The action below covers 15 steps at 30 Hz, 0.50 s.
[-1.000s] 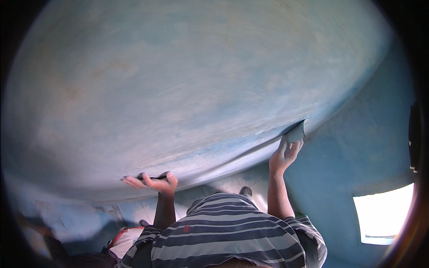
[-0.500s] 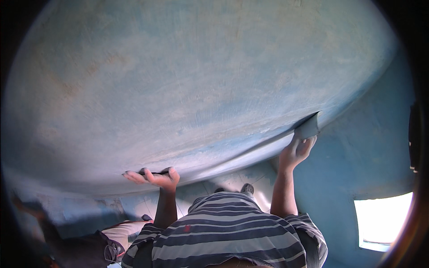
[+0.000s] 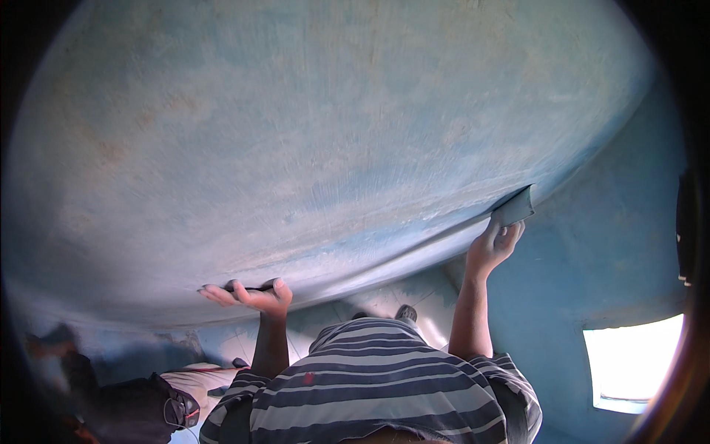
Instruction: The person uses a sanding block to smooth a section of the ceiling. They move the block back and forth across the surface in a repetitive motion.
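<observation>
My right hand (image 3: 491,244) is closed round the lower end of a grey sheet of sandpaper (image 3: 517,206), slightly curved. The sheet lies against the pale blue wall (image 3: 355,140) near its right-hand corner, and its face toward the wall is hidden. Further left, my left hand (image 3: 255,297) rests on the same wall, fingers stretched out and palm turned to the surface. Nothing shows in it, though a dark shadow lies between the fingers and the wall. Whitish dust covers both hands. Faint streaks and brownish patches mark the wall.
A darker blue side wall (image 3: 569,244) meets this wall on the right, with a bright window opening (image 3: 636,362) low in it. At lower left another person (image 3: 133,407) in dark top and light trousers works close by, arm toward the wall. Pale floor tiles (image 3: 377,300) lie below.
My right hand and the sandpaper have shifted slightly right along the wall. My left hand has slid a little left. The other person's arm has moved.
</observation>
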Motion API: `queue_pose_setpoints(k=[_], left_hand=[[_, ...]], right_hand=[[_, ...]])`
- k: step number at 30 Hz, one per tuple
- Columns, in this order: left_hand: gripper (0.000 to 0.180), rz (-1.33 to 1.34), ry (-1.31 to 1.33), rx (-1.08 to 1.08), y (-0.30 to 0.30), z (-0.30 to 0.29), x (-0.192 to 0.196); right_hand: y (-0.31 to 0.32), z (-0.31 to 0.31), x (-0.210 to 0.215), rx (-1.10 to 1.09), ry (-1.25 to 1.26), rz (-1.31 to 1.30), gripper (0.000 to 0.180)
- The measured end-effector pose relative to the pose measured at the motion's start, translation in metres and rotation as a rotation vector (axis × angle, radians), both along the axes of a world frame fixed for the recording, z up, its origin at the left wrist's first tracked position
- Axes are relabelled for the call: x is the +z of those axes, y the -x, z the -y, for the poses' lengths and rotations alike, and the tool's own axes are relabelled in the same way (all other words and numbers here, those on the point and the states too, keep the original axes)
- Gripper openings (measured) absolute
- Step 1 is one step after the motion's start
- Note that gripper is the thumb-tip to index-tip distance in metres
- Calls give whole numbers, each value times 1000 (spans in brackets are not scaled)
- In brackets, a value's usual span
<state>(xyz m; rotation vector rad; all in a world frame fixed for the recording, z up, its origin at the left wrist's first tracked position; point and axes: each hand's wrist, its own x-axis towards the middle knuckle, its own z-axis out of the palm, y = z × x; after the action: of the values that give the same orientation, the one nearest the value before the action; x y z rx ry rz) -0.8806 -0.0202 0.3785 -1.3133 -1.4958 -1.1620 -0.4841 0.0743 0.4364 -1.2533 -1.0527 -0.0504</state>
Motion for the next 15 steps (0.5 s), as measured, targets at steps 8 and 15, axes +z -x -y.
queue_pose_setpoints(k=[8,15], left_hand=[[78,-5,1,5,0,-1,2],[77,-9,2,23,1,0,1]], right_hand=[[25,16,-13,54,69,143,32],[20,4,-7,72,1,-10,28]])
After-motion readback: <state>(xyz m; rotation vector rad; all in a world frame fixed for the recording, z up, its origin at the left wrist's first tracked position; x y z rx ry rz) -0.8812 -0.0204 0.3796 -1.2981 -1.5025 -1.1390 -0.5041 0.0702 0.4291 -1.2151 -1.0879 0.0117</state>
